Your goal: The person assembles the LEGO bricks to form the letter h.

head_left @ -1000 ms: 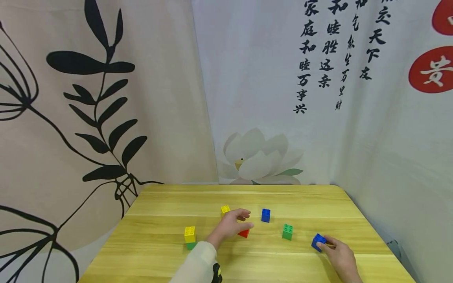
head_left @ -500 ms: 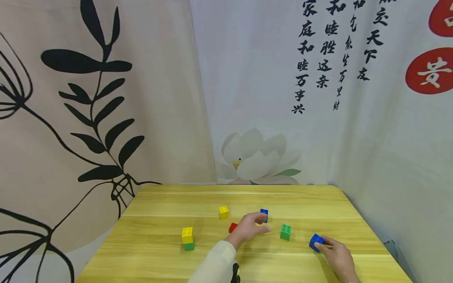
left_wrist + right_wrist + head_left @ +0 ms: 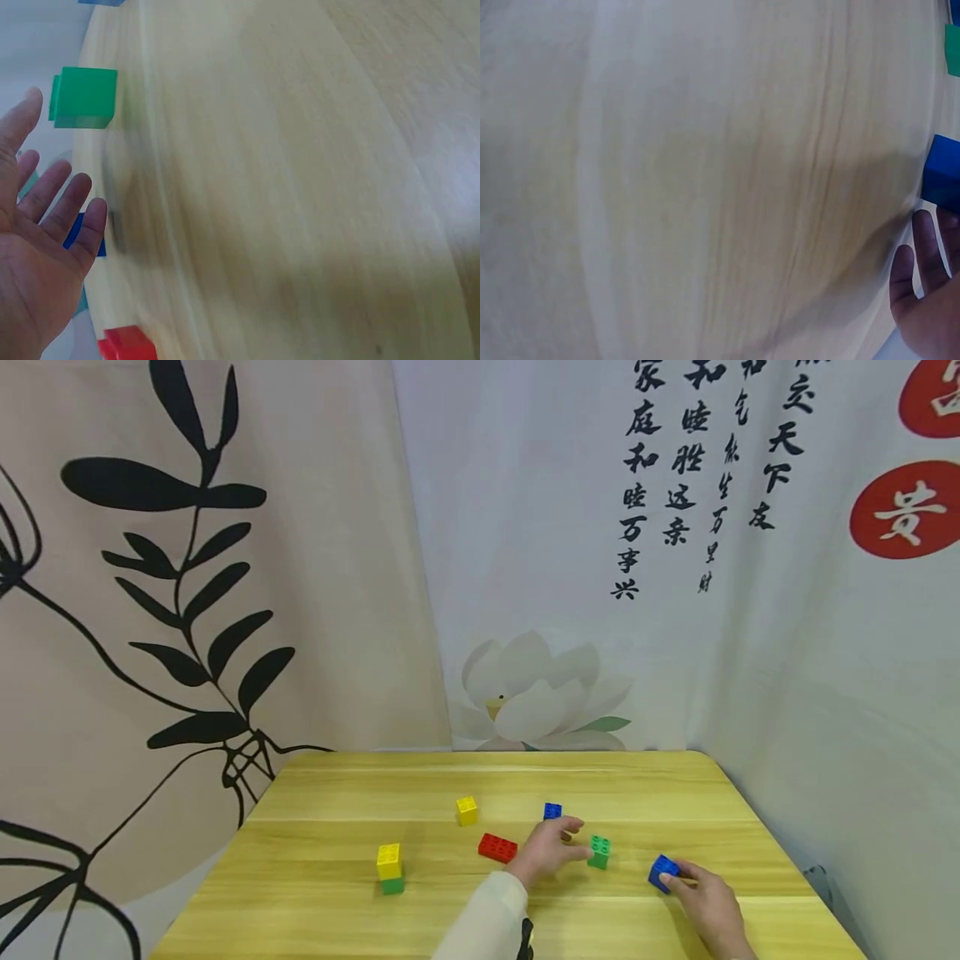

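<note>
Fingers apart, a left hand (image 3: 546, 852) hovers just left of a green studded plastic block (image 3: 602, 852), nearer than the right hand (image 3: 711, 903) pinching a blue plastic cube (image 3: 662, 867), lower right.

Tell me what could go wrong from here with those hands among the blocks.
In the head view, the left hand is very near the lone green block, so it might knock that block aside. It also partly covers the far blue block, which could be bumped unseen. The right hand pinches the near blue block at one side; it might twist or slip.
</note>
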A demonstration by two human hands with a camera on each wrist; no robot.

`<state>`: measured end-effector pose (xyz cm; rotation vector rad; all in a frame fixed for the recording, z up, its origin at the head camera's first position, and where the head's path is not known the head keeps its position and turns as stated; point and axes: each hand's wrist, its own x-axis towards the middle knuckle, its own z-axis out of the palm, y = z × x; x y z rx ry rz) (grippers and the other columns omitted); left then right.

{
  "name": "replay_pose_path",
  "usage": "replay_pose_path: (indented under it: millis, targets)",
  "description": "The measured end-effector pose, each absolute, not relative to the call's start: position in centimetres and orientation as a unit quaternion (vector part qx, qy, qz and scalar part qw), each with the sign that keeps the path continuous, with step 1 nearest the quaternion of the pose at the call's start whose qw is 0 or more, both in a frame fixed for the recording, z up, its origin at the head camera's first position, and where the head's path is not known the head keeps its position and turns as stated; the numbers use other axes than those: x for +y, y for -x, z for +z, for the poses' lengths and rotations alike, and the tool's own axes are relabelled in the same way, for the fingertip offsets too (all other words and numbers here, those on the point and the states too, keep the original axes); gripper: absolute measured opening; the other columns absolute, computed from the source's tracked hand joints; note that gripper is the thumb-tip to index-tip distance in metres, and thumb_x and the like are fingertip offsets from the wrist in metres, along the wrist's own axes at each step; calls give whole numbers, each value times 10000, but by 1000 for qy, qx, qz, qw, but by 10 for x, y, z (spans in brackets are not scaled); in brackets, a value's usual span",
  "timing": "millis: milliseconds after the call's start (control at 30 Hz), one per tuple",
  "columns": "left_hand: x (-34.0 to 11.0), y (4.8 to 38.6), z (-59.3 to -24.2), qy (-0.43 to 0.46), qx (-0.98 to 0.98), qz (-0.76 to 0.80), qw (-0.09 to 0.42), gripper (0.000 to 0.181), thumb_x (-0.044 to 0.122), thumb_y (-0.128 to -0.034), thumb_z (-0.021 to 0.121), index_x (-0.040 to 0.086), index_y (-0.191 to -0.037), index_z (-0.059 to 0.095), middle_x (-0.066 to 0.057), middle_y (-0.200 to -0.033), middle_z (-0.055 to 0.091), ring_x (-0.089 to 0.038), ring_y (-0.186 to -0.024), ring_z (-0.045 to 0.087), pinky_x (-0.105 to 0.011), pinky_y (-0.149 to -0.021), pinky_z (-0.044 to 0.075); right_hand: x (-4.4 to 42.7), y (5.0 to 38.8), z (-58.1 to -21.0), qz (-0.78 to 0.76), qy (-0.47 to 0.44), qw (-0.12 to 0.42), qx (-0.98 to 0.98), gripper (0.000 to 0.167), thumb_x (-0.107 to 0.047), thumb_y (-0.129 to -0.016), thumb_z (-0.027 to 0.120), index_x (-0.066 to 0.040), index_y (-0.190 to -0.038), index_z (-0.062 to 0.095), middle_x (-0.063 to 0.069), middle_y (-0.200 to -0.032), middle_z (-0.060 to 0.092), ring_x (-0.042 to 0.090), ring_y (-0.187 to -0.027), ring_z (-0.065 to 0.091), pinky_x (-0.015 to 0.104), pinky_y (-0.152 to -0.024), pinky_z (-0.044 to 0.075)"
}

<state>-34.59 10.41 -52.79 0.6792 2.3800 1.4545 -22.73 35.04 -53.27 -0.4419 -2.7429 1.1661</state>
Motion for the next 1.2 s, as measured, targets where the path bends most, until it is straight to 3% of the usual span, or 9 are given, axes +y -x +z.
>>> replay_pose_path:
  millis: [333, 667, 1200]
  targets:
    - [122, 345, -531, -235, 824, 499, 134, 497, 189, -860, 796, 62, -1308, 623, -56, -1209, 639, -213, -1040, 627, -318, -807, 539, 349, 228, -533, 386, 153, 59, -908, 660, -394, -953, 653, 141, -1318, 526, 320, -1197, 620, 454, -1032, 639, 523, -797, 532]
    - [125, 348, -534, -240, 836, 478, 123, 318, 148, -854, 794, 71, -1149, 705, 16, -975, 667, -81, -846, 586, -267, -746, 516, 348, 227, -531, 375, 152, 64, -912, 617, -365, -957, 649, 135, -1303, 543, 300, -1179, 638, 444, -1020, 648, 523, -793, 529]
    - [89, 330, -533, -246, 828, 481, 150, 226, 162, -841, 808, 125, -1046, 718, 103, -897, 648, -46, -808, 577, -244, -739, 511, 349, 224, -532, 376, 141, 64, -913, 634, -383, -959, 640, 132, -1313, 535, 304, -1195, 630, 449, -1036, 636, 549, -825, 509]
